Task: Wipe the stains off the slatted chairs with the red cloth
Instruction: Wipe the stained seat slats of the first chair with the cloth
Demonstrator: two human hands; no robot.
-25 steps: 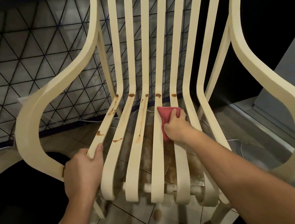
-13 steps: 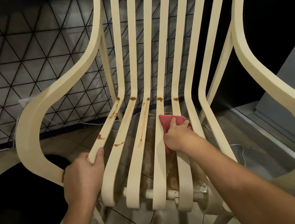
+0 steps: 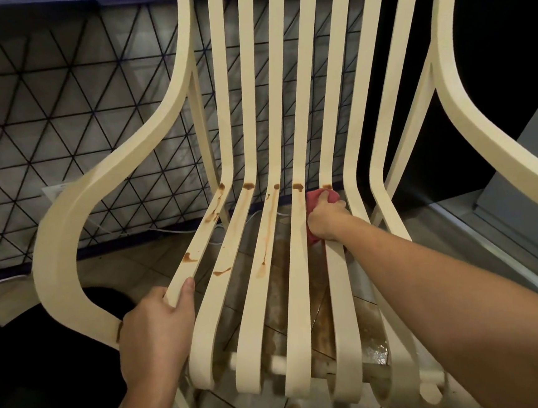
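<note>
left grip (image 3: 155,337) clamps leftmost seat slat of slatted chair (image 3: 57,248) | stains (image 3: 248,185) unwiped on left slats | red cloth (image 3: 317,196) wadded in right grip (image 3: 328,223), pressed on mid-right slat near seat-back bend | risk: cloth slips into slat gap; loaded cloth smears streaks

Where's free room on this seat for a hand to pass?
Free: two rightmost slats, between red cloth and right armrest; middle slat fronts, right of the left hand. Crowded: stains and right hand at the back bend; leftmost slat, gripped.
</note>
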